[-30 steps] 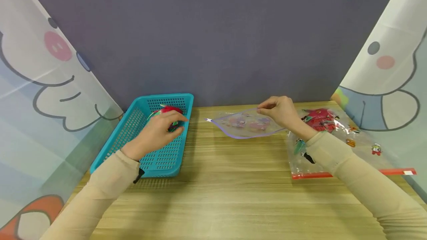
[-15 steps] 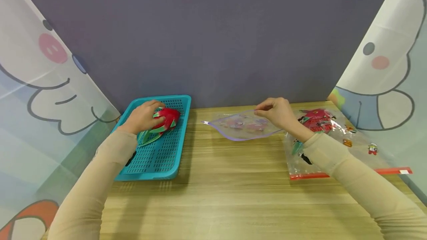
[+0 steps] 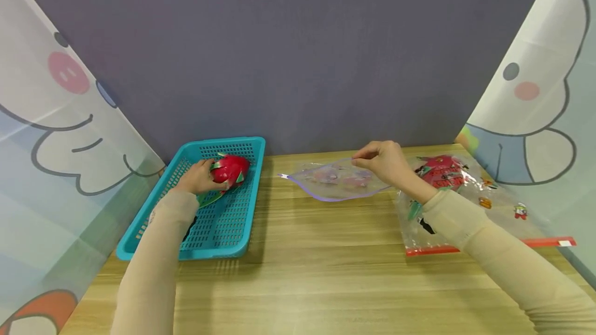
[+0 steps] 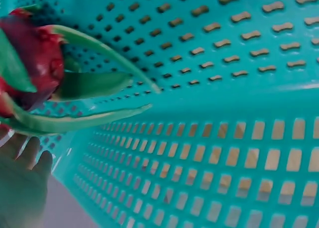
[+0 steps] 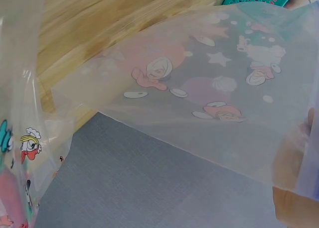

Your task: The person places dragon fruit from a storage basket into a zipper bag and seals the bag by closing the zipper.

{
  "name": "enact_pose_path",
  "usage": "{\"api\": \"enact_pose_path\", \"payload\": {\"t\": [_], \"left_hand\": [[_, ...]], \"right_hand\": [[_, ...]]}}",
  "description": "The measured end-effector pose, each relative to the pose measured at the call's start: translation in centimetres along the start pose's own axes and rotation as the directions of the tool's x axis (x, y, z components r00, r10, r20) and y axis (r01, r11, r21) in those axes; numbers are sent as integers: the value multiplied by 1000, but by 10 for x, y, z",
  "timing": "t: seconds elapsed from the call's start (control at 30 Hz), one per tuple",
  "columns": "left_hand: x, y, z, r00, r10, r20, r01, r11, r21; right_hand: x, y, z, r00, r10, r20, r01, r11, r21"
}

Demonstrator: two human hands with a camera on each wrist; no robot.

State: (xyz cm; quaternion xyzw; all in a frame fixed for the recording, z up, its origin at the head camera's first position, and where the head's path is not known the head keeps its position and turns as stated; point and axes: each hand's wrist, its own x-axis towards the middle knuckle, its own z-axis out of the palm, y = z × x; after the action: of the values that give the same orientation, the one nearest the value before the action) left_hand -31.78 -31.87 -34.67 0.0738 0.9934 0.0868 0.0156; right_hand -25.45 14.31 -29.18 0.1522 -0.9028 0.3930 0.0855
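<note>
In the head view, my left hand is inside the turquoise plastic basket. It grips a dragon fruit, which is red with long green scales. Its thumb lies along the near side, and the left wrist view shows several fingers close against the fruit. My right hand pinches the upper rim of a translucent zip bag with a purple edge. The bag's mouth gapes, and its white slider is at the left end. Cartoon prints show on the bag in the right wrist view.
A larger clear zip bag with a red closure lies on the right of the wooden table, partly under my right forearm. Red shapes show on or in it. A grey panel stands behind, with cartoon-printed sheets on both sides.
My left hand has moved from above the basket down onto the dragon fruit's left side and now grips it. The right hand keeps its pinch on the purple-edged bag.
</note>
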Motion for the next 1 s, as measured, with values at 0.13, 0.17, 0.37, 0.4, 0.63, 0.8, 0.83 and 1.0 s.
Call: {"api": "enact_pose_path", "payload": {"t": [0.13, 0.17, 0.37, 0.4, 0.63, 0.8, 0.83, 1.0], "left_hand": [[6, -4, 10, 999, -42, 25, 44, 997, -57], [8, -5, 12, 999, -47, 26, 48, 996, -69], [17, -6, 24, 999, -44, -12, 43, 996, -79], [18, -6, 26, 999, -40, -26, 38, 997, -73], [21, -12, 34, 994, -25, -106, 20, 999, -48], [21, -13, 34, 993, -29, -115, 23, 998, -54], [21, -12, 34, 993, -32, -115, 25, 998, -56], [23, -11, 36, 992, -48, -121, 43, 998, -46]], "right_hand": [[0, 0, 0, 1000, -13, -6, 13, 1000, -5], [0, 0, 1, 1000, -16, -7, 16, 1000, -5], [1, 1, 3, 1000, -17, -6, 17, 1000, -4], [1, 1, 3, 1000, -17, -6, 17, 1000, -6], [2, -1, 5, 1000, -11, -6, 11, 1000, -7], [3, 0, 7, 1000, -20, -12, 20, 1000, -9], [4, 0, 7, 1000, -21, -11, 21, 1000, -9], [3, 0, 9, 1000, -19, -6, 19, 1000, -1]]}}
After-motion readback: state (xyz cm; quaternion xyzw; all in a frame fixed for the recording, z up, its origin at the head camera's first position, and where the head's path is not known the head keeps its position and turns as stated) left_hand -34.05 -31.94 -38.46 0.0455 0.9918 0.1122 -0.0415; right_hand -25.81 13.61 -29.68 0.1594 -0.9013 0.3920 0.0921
